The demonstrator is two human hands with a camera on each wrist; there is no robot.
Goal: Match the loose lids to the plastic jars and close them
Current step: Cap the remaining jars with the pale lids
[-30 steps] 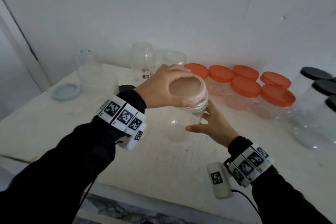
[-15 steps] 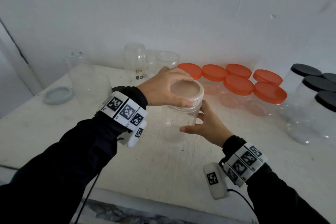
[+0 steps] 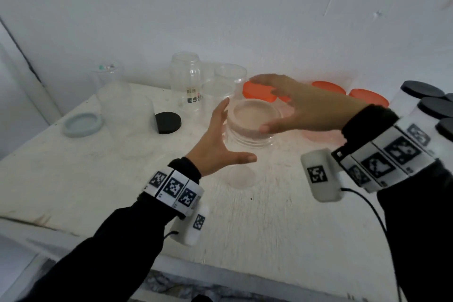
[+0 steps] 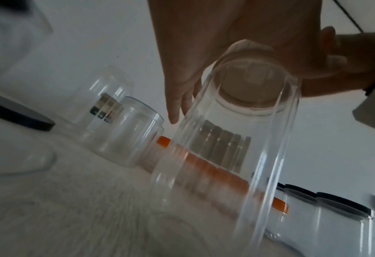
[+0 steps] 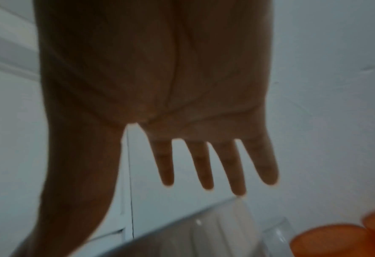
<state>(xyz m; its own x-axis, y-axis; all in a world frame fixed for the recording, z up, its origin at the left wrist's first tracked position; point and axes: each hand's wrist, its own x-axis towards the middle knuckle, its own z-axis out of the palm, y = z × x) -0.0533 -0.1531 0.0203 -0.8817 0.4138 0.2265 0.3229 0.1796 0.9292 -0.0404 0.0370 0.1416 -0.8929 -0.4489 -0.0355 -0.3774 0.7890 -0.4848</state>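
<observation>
A clear plastic jar (image 3: 245, 152) stands upright mid-table with a pale pinkish lid (image 3: 253, 115) on its mouth. My left hand (image 3: 230, 135) is open at the jar's left side, fingers straight up along the wall and thumb stretched across its front. My right hand (image 3: 272, 105) hovers open over the lid's right rim, fingers spread, thumb tip near the lid's edge. In the left wrist view the jar (image 4: 237, 156) fills the middle, with the lid's underside (image 4: 252, 87) visible through it. The right wrist view shows only my right hand's fingers (image 5: 204, 165), spread and holding nothing.
A loose black lid (image 3: 168, 122) and a pale grey-blue lid (image 3: 82, 124) lie at the left. Open clear jars (image 3: 186, 78) stand behind and left. Orange-lidded jars (image 3: 367, 97) line the back wall, black-lidded jars (image 3: 431, 105) stand at the far right.
My left hand let go of the lid and dropped to the jar's left side. My right hand released the jar body and rose over the lid. Both are open now.
</observation>
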